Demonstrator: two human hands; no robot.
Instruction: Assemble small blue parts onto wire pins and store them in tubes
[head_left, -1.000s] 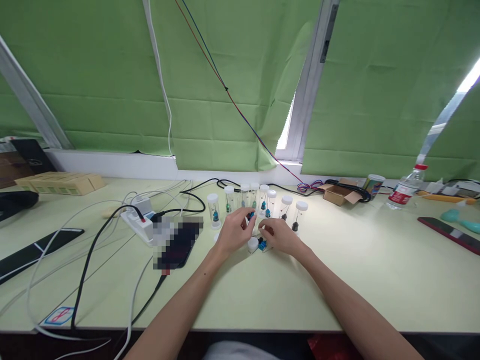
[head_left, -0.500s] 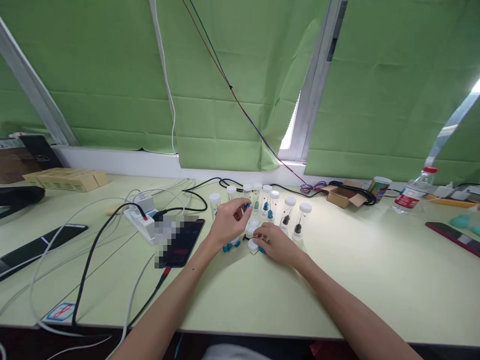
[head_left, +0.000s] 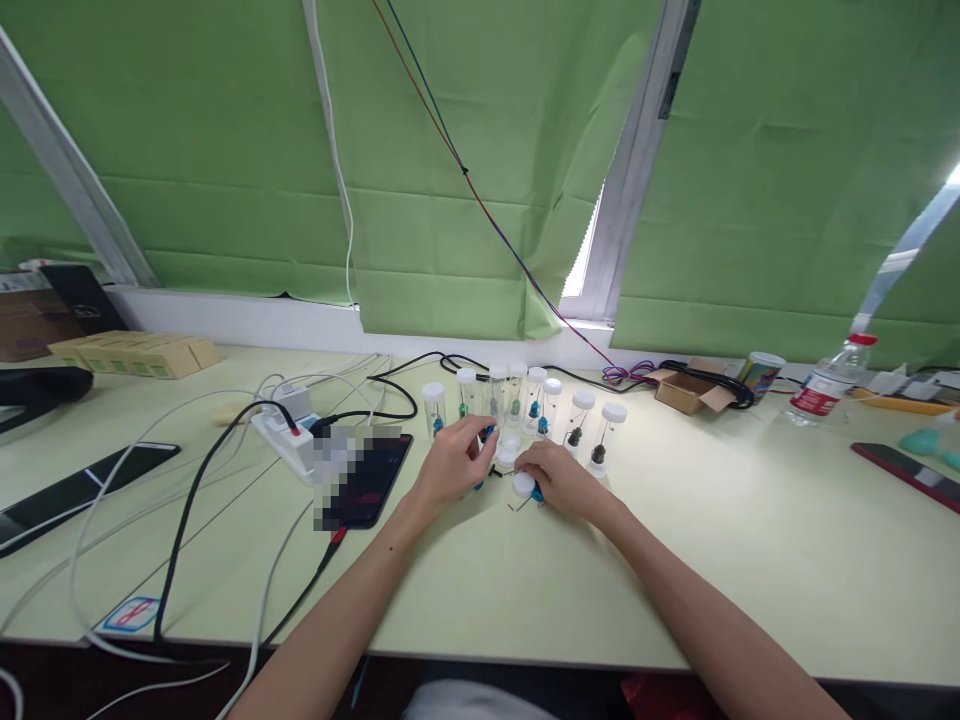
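My left hand [head_left: 454,462] pinches a blue-hubbed dispensing needle [head_left: 487,433] between thumb and fingertips, just above the table. To its right, my right hand [head_left: 559,478] rests low with curled fingers, close against a white cap [head_left: 523,485] and a blue hub [head_left: 537,493]; what its fingertips grip is hidden. Thin needle shafts lie below that cap. Another white cap or vial end [head_left: 508,448] is between the hands, with a small black piece [head_left: 496,471] nearby. Behind them stand several clear vials with white caps, holding needles with blue, green or black hubs, including a black-hubbed vial [head_left: 604,440].
Left of my hands lie a phone [head_left: 371,485] and a white power strip [head_left: 281,445] amid tangled cables. A small open cardboard box [head_left: 682,390], a printed can [head_left: 761,373] and a red-capped bottle [head_left: 821,385] stand to the right. Yellow boxes [head_left: 139,355] sit far left.
My left hand has come down slightly with the blue-hubbed needle. My right hand has shifted a little to the right, and the white cap and blue hub beside it have moved right too.
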